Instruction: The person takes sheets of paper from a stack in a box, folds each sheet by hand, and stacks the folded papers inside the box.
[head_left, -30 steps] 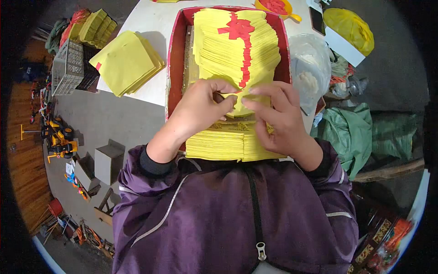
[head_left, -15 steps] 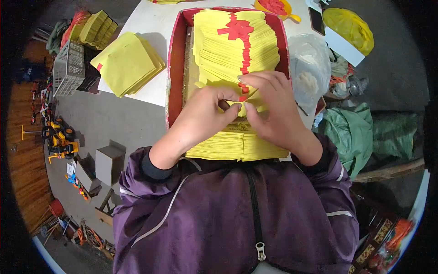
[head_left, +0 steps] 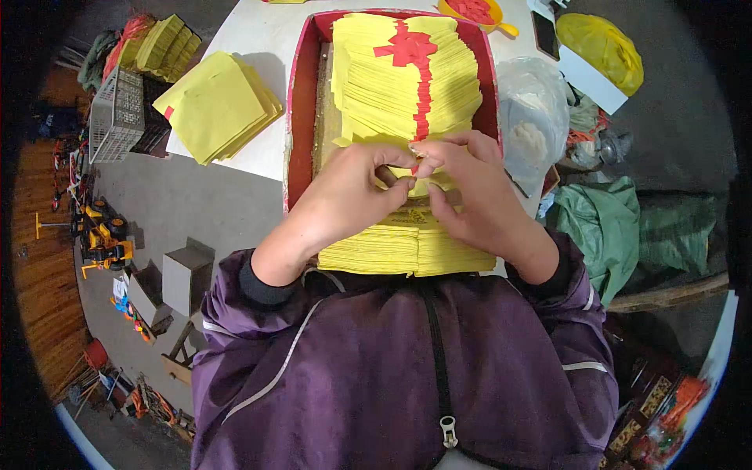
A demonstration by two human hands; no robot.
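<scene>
A thick stack of yellow paper sheets [head_left: 384, 102] leans inside a red-rimmed box [head_left: 294, 102]. Red paper pieces [head_left: 423, 102] form a line down the stack, with a wider cluster near its top. My left hand [head_left: 352, 184] is at the stack's near end, thumb and forefinger closed around the edge of a yellow sheet beside a bit of red paper. My right hand [head_left: 482, 184] is opposite, its fingertips bent over the same red bit and its thumb held apart. Fingers partly hide the paper between them. Closest to my body lie more yellow sheets [head_left: 368, 252].
On the white table [head_left: 254, 31], a loose yellow pile [head_left: 215, 110] sits left of the box. A yellow bowl [head_left: 493, 14] of red pieces, a phone [head_left: 545, 35] and a clear plastic bag [head_left: 533, 102] are to the right. A crate [head_left: 113, 125] stands beyond the table's left edge.
My right fingers have drawn down and curled toward the left fingertips over the red bit. The left hand has barely moved.
</scene>
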